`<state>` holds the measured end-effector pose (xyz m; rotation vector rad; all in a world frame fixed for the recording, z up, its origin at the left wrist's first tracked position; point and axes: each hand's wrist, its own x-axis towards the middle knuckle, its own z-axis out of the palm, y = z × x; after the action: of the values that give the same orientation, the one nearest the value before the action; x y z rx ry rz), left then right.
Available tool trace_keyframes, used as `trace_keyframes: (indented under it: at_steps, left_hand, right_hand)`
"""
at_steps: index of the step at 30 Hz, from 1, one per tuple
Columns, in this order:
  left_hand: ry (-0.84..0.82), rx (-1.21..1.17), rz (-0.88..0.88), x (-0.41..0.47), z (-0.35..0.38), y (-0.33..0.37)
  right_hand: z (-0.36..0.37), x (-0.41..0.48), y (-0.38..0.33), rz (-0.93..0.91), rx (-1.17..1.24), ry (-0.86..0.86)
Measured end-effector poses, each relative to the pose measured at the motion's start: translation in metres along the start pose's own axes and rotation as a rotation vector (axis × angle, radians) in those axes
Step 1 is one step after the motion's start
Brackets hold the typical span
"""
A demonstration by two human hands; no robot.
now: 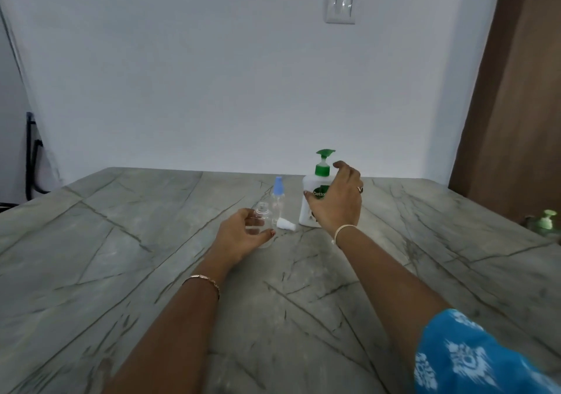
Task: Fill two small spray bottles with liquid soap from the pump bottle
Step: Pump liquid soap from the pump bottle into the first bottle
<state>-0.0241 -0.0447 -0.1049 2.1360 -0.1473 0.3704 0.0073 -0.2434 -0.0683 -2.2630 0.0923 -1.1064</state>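
A white pump bottle (312, 190) with a green pump head stands upright on the marble table (151, 241). My right hand (337, 202) curls around its right side, fingers spread by its body. My left hand (241, 235) grips a clear, uncapped small spray bottle (263, 211) standing on the table. Behind it stands a second clear spray bottle (277, 199) wearing a light blue cap. A white spray cap (286, 224) lies on its side between the small bottles and the pump bottle.
Another green-topped bottle (545, 225) sits at the table's far right edge. A white wall with a switch plate (340, 6) rises behind the table, and a brown door (516, 105) stands at right.
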Motion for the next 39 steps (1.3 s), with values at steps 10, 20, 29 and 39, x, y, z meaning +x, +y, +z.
trace_keyframes:
  at_steps: [10, 20, 29, 39]
  left_hand:
    - [-0.04, -0.042, 0.027, 0.008, 0.006, -0.003]
    - [-0.041, -0.04, 0.028, 0.008, 0.006, -0.003]
    - [-0.052, -0.07, 0.023, 0.006, 0.006, -0.002]
    - [-0.066, -0.058, 0.016, -0.005, 0.001, 0.007]
  right_hand:
    - [0.023, 0.026, 0.002, -0.125, -0.036, -0.021]
    - [0.039, 0.022, 0.001, -0.089, -0.064, -0.092]
    - [0.02, 0.019, 0.003, -0.009, 0.397, -0.071]
    - [-0.048, -0.004, -0.014, -0.105, 0.743, -0.702]
